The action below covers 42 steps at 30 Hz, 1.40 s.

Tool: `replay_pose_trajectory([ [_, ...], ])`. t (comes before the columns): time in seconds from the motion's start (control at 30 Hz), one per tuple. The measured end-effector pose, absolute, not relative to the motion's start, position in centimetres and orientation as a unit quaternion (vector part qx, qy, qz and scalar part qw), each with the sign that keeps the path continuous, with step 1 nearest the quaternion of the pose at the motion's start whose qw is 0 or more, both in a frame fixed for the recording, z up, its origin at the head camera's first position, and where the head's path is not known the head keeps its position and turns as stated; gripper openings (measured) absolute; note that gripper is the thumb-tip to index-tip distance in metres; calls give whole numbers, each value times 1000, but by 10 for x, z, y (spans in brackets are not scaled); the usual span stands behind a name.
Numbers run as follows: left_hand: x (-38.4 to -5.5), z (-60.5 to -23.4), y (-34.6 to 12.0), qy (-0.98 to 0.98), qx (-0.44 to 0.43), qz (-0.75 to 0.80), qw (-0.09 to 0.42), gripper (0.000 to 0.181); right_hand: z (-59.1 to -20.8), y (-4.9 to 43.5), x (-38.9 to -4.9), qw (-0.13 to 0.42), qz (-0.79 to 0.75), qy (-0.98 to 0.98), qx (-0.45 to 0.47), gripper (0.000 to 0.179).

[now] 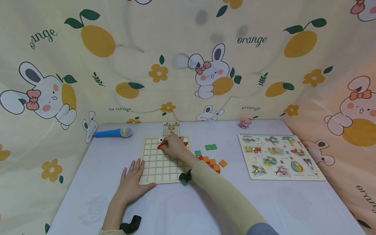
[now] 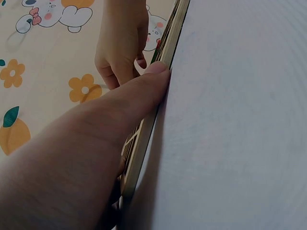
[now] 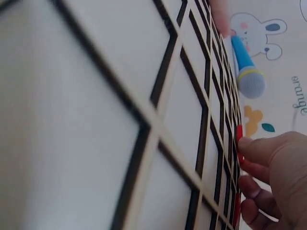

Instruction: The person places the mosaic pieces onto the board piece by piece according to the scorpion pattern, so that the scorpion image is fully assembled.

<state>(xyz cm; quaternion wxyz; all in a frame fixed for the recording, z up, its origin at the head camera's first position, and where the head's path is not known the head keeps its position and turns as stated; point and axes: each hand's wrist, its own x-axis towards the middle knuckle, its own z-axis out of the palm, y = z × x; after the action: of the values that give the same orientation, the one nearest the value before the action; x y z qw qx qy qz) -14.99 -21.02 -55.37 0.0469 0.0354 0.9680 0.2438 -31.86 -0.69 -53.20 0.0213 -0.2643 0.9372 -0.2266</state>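
Note:
A light wooden grid board [image 1: 151,169] lies on the table, with several pieces in its far rows. My right hand [image 1: 175,147] is over those rows, and its thumb and finger pinch a small red piece [image 3: 240,143] at the board surface. A white piece with a black dot [image 1: 160,140] sits just beyond the fingertips; another red piece [image 1: 185,144] is on the hand's right. At the near left corner my left hand [image 1: 130,184] rests with fingers spread, its thumb [image 2: 156,69] touching the board's edge.
Loose green squares [image 1: 211,147] and orange squares [image 1: 223,163] lie right of the board. Behind it is a small pattern card [image 1: 167,129]. A blue toy microphone [image 1: 111,133] lies at the back left, a picture puzzle board [image 1: 279,156] on the right, a pink figurine [image 1: 244,123] at the back.

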Motion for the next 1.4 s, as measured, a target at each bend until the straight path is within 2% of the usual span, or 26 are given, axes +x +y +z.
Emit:
replay_pose_trajectory([
  [0.27, -151, -553, -206, 967, 39, 245, 51, 121, -530, -8, -313, 16, -245, 945, -217, 19],
  [0.53, -148, -558, -201, 967, 42, 247, 49, 121, -522, 11, -303, 17, -276, 939, -203, 26],
  [0.73, -147, -565, -195, 966, 40, 252, 47, 122, -523, 54, -291, -4, -279, 945, -170, 28],
  [1.13, -149, -557, -206, 970, 36, 238, 41, 123, -520, 175, -289, -19, -385, 921, -58, 35],
  [1.27, -150, -555, -207, 970, 36, 238, 45, 123, -523, 200, -287, -9, -398, 917, -34, 34],
  [1.4, -151, -555, -209, 970, 34, 235, 48, 124, -530, 210, -283, 6, -389, 920, -48, 31],
])
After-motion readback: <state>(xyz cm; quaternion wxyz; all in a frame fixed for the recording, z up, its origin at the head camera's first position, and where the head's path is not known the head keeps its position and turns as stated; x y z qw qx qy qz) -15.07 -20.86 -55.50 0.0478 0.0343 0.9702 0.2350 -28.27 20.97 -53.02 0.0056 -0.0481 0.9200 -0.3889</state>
